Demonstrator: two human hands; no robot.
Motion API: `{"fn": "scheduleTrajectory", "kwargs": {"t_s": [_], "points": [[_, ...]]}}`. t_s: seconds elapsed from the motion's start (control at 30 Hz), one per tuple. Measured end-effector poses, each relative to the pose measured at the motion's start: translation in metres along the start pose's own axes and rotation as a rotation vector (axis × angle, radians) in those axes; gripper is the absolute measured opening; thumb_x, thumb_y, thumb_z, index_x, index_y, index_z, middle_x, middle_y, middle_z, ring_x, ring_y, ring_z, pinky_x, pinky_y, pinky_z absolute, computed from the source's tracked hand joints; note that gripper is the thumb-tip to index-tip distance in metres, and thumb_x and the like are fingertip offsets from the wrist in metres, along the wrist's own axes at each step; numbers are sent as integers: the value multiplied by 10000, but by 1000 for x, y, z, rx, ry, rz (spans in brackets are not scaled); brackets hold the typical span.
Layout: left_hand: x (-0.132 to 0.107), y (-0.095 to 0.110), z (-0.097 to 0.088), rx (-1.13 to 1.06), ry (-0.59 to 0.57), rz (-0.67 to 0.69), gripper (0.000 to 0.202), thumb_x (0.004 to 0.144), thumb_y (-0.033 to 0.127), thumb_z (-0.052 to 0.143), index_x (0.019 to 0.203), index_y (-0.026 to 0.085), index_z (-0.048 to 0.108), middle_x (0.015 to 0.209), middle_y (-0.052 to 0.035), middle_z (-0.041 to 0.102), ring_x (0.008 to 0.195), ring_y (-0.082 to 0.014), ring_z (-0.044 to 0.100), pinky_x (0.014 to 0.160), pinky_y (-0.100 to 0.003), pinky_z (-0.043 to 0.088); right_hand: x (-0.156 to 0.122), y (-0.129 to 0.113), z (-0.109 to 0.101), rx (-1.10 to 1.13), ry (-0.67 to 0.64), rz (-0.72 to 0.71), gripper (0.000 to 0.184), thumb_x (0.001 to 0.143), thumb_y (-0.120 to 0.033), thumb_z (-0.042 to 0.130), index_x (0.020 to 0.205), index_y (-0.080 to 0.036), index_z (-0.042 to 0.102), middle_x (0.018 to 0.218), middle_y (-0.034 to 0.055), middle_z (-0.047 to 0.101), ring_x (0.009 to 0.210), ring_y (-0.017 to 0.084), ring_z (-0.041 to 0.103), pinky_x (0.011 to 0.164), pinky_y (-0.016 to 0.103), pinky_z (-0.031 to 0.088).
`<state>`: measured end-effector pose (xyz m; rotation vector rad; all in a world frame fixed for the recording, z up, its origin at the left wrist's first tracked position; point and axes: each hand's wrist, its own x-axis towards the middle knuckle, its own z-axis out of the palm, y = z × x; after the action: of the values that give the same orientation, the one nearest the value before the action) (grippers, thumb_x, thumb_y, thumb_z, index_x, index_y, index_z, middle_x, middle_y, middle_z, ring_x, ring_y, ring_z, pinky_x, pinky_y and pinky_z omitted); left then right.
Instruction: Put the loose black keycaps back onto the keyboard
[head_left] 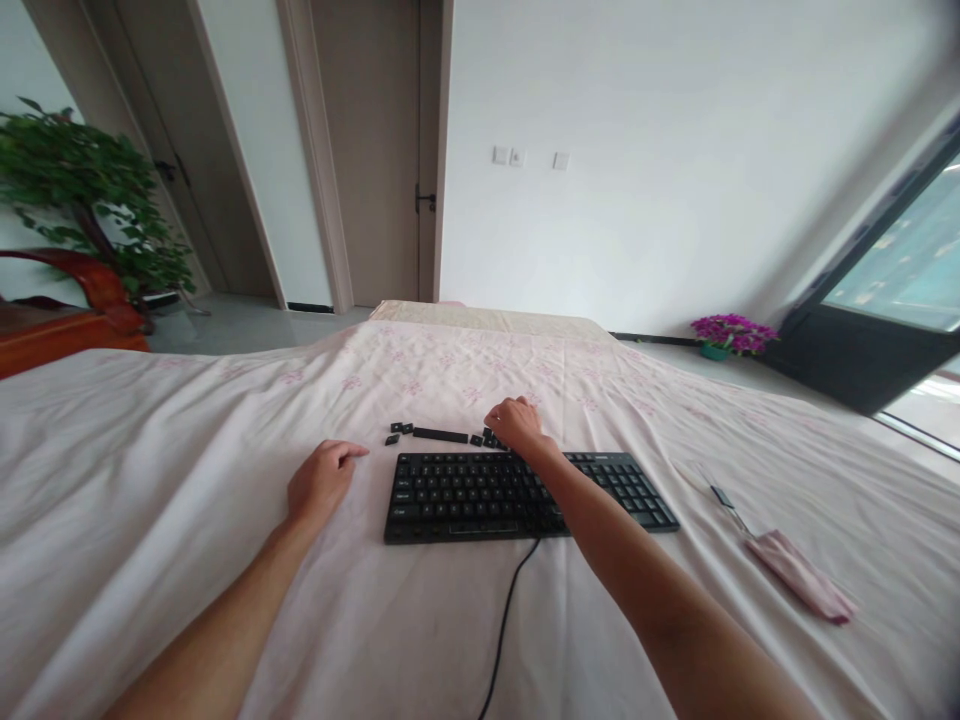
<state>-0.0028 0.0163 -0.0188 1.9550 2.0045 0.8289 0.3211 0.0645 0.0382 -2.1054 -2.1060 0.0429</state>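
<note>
A black keyboard [487, 492] lies on a pale pink sheet [187, 480], its cable [506, 620] running toward me. Just beyond its far edge lie loose black keycaps [400, 431] and a long black spacebar key [440, 435]. My right hand [516, 424] reaches over the keyboard and rests on the keycaps at its far edge, fingers curled down onto them. My left hand [321, 482] lies on the sheet left of the keyboard, fingers loosely curled, holding nothing that I can see.
A small tool [726, 498] and a folded pink cloth [801, 575] lie on the sheet to the right. Beyond are a potted plant [82, 190], a wooden bench [67, 320], doors, purple flowers [731, 333] and a window [892, 290].
</note>
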Motion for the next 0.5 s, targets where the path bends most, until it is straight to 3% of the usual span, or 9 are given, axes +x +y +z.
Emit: {"fn": "scheduleTrajectory", "kwargs": {"t_s": [0.17, 0.27, 0.4, 0.5], "points": [[-1, -1, 1, -63, 29, -10, 292, 784, 219, 460, 894, 290, 721, 1086, -1, 660, 959, -208, 620, 835, -316, 476, 13, -7, 11, -19, -43, 32, 216, 779, -230, 560, 856, -211, 761, 929, 107, 711, 1017, 258, 498, 829, 327, 317], [-1, 0, 3, -333, 119, -10, 315, 800, 292, 491, 1043, 251, 687, 1145, -44, 637, 1002, -223, 605, 896, -347, 472, 13, -10, 12, -26, -46, 30, 219, 784, -230, 555, 860, -209, 759, 931, 106, 712, 1021, 249, 500, 838, 323, 303], [2, 15, -12, -991, 113, 25, 559, 855, 433, 484, 1383, 264, 416, 1420, -92, 440, 1225, -255, 497, 964, -408, 450, 10, -12, 13, -34, -43, 16, 230, 794, -240, 547, 882, -219, 758, 939, 101, 711, 1023, 245, 505, 846, 326, 287], [0, 39, -44, -1190, 73, 163, 593, 910, 469, 361, 1467, 373, 178, 1503, -61, 325, 1325, -249, 393, 1021, -457, 390, 8, -10, 14, -41, -41, 7, 234, 804, -261, 544, 896, -238, 757, 924, 93, 712, 1015, 248, 511, 855, 338, 277]]}}
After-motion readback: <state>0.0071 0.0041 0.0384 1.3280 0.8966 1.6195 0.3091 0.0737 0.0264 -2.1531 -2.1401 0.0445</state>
